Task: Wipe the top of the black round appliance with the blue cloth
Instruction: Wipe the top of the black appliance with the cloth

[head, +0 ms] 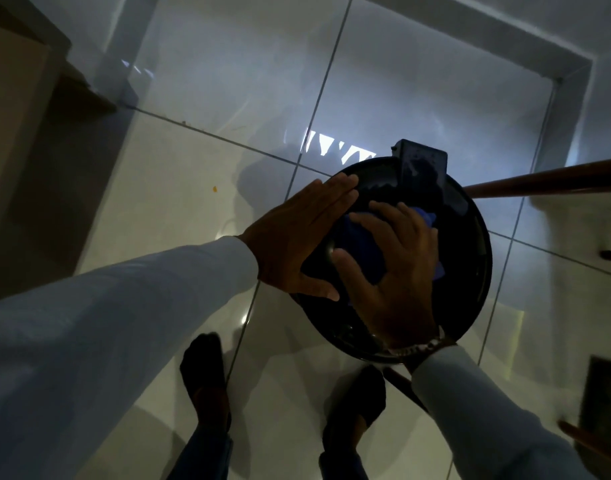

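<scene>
The black round appliance (470, 258) stands below me, seen from above, with a black box-shaped part (420, 164) at its far rim. My right hand (397, 268) presses flat on the blue cloth (357, 244), which lies on the middle of the appliance's top and is mostly hidden under the palm. My left hand (297, 237) lies flat with straight fingers on the appliance's left edge, touching the cloth's left side and holding nothing. Both arms wear white sleeves, and a metal watch (421, 348) sits on the right wrist.
Glossy white floor tiles (200, 188) surround the appliance. A wooden rail (546, 183) runs off to the right. My two feet in dark sandals (207, 379) stand just below the appliance. Brown furniture (16, 109) fills the left edge, and white wall corners lie at the top right.
</scene>
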### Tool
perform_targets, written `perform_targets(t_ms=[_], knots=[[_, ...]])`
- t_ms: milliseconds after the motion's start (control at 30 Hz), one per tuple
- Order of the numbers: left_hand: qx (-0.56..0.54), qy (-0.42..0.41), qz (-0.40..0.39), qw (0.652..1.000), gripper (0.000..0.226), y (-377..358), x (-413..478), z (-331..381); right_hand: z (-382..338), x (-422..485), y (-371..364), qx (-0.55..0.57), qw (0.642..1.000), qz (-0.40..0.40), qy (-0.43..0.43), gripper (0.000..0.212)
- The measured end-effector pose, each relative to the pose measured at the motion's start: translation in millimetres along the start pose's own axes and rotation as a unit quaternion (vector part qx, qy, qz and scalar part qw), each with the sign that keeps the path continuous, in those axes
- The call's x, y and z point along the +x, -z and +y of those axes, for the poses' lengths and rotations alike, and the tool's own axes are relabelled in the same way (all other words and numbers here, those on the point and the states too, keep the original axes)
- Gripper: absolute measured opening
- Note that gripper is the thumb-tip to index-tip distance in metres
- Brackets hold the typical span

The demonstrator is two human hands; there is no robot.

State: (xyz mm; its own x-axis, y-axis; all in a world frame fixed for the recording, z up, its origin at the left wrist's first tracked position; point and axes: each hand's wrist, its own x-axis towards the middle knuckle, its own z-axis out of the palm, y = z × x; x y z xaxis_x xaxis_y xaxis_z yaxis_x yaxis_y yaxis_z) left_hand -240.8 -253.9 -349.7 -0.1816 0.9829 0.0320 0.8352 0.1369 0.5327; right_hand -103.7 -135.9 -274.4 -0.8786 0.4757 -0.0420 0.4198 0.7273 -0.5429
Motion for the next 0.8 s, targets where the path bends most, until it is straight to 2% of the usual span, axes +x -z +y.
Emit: perform_targets(t_ms=[133, 233, 333, 500, 600, 700, 800], knots=[[0.005, -0.018, 0.0, 1.0, 0.122, 0.2, -0.2, -3.2, 20.6, -22.2, -1.4, -0.057, 0.993, -0.043, 0.097, 0.048], [0.021, -0.018, -0.01, 1.0, 0.123, -0.2, 0.7, -5.7, 31.1, -35.5, 2.6, -0.051, 0.995, -0.043, 0.074, 0.047], [0.032, -0.032, 0.004, 0.999, 0.122, -1.3, 1.6, -7.1, 15.8, -23.8, -7.0, -0.033, 0.999, -0.004, 0.039, 0.045], [0.032, -0.06, 0.004, 0.998, 0.119, 1.4, 2.4, -10.0, 11.7, -42.0, -8.9, -0.029, 0.994, -0.029, 0.1, 0.036], [0.051, -0.061, -0.008, 0.997, 0.12, 4.8, 3.8, -10.1, 18.8, -54.8, 2.6, -0.029, 0.997, -0.018, 0.074, 0.028], [0.054, -0.067, -0.007, 0.996, 0.12, 3.1, 6.8, -11.2, 10.0, -43.1, -0.9, -0.024, 0.999, 0.002, 0.033, 0.031], [0.055, -0.076, -0.004, 0.996, 0.12, 1.6, 7.6, -13.8, 4.1, -45.2, -8.2, -0.021, 0.998, 0.0, 0.061, 0.034]])
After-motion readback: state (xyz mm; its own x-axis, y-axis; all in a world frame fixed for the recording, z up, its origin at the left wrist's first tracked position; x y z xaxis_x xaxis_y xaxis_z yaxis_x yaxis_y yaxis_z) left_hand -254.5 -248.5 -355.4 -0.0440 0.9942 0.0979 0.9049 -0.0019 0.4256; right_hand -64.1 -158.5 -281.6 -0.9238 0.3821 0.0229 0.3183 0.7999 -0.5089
